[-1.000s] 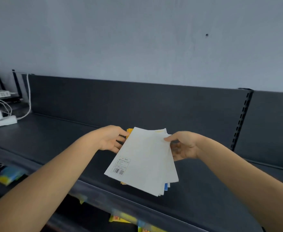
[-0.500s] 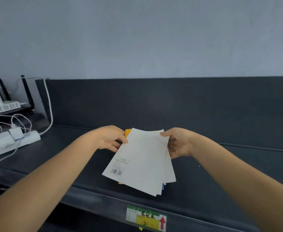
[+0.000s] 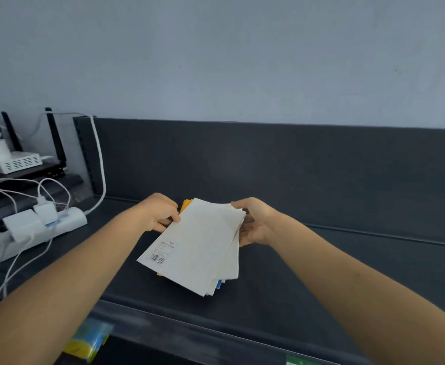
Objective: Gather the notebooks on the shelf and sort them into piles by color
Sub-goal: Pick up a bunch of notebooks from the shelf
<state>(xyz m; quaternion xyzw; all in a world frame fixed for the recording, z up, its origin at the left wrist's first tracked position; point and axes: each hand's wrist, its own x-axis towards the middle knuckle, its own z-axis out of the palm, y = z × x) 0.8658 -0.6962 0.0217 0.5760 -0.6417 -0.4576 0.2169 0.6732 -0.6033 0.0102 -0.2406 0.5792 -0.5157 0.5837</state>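
A person holds a fanned stack of notebooks (image 3: pixel 197 248) just above the dark shelf (image 3: pixel 321 272), to the right of the white power strip (image 3: pixel 45 225). The left hand (image 3: pixel 161 213) pinches the stack's far corner with curled fingers. The right hand (image 3: pixel 255 222) clasps the opposite edge, thumb on top. Orange and blue edges peek from under the white covers, which suggests the gathering is done and the sorting by colour is yet to begin.

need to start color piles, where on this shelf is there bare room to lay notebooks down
Bare shelf lies right of the right hand holding the notebooks, between back panel and front lip. Left end is crowded: power strip, chargers and cables.
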